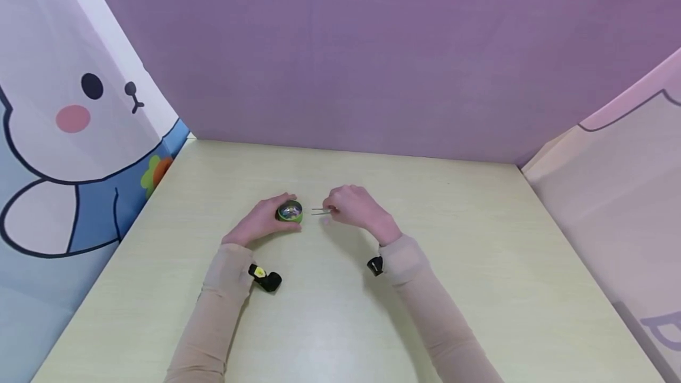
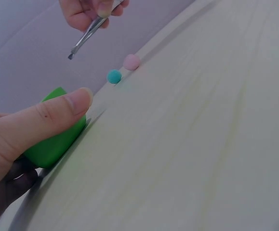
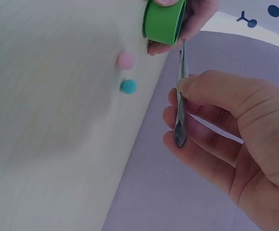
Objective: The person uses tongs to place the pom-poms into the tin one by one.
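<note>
My left hand [image 1: 260, 217] grips a small green cup [image 2: 57, 147] between thumb and fingers on the table, its mouth facing up. Something shiny shows inside the cup in the head view, too small to make out. A pair of metal tweezers [image 3: 180, 113] is pinched in my right hand [image 1: 353, 205], held above the table with the tips toward the cup. The two prongs stand apart with nothing seen between them. A pink pom-pom [image 3: 126, 60] and a teal pom-pom [image 3: 128, 86] lie side by side on the table near the cup, below the tweezers.
The pale wood-look table [image 1: 330, 306] ends at a purple backdrop [image 1: 372, 64]. A printed cartoon sheet [image 1: 69, 152] hangs on the left and a pale sheet [image 1: 612, 194] on the right. Black wrist cameras [image 1: 268, 281] sit at both sleeves.
</note>
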`<state>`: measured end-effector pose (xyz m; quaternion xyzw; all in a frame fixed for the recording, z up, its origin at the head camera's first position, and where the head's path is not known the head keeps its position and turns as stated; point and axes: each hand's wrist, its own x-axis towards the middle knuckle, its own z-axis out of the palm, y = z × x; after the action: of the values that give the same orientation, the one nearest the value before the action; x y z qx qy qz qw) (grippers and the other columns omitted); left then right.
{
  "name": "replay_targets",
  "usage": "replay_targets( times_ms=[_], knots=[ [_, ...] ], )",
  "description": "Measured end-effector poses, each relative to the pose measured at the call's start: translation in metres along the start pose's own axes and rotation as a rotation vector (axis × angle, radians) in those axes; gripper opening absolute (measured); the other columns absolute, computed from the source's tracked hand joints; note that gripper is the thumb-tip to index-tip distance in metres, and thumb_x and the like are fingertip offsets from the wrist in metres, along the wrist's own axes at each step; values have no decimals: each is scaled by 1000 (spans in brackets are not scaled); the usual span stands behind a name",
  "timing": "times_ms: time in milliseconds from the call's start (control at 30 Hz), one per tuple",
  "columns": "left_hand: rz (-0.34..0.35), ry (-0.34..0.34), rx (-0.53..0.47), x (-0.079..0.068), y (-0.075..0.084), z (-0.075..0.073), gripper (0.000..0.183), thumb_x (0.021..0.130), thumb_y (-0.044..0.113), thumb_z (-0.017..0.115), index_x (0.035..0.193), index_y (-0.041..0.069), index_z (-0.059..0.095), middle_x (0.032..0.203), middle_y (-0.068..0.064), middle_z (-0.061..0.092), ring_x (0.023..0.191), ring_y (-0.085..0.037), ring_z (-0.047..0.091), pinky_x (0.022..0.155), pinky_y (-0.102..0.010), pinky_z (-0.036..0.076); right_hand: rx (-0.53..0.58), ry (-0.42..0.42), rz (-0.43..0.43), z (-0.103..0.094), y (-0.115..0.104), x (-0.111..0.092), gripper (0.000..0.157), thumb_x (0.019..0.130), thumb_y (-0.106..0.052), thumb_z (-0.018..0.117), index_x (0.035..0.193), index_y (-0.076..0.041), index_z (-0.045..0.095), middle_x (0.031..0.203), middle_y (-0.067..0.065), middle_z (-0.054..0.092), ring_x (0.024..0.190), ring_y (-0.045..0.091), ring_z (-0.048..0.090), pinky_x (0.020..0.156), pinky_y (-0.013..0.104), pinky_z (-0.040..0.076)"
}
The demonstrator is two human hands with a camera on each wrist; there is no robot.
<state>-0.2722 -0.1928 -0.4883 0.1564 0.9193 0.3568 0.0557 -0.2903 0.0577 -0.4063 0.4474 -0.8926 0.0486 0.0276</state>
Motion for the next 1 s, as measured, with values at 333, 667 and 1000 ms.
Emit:
replay_targets(
  times_ms=[333, 667, 1000],
  knots=[
    [4, 1, 2, -1, 0, -1, 85, 81, 42, 81, 148, 8, 43, 157, -22, 38, 141, -40, 43, 117, -54, 38, 19, 1, 11, 7, 5, -7, 17, 85, 3, 65, 82, -11, 75, 77, 0, 69, 60, 6, 38, 51, 14, 28],
    [-12, 0, -7, -1, -2, -1, 85, 81, 43, 80, 149, 9, 42, 157, -20, 38, 143, -39, 41, 118, -54, 36, 15, 5, 17, 15, 7, -13, 17, 83, 3, 66, 82, -12, 75, 75, -1, 68, 60, 7, 41, 52, 15, 32],
    [-18, 0, -6, -3, -4, -2, 87, 81, 43, 80, 150, 9, 41, 159, -21, 35, 145, -40, 38, 119, -55, 34, 43, -3, 39, 19, 8, -17, 22, 82, 6, 64, 75, -14, 70, 71, -2, 63, 61, 8, 37, 52, 17, 28]
  ],
)
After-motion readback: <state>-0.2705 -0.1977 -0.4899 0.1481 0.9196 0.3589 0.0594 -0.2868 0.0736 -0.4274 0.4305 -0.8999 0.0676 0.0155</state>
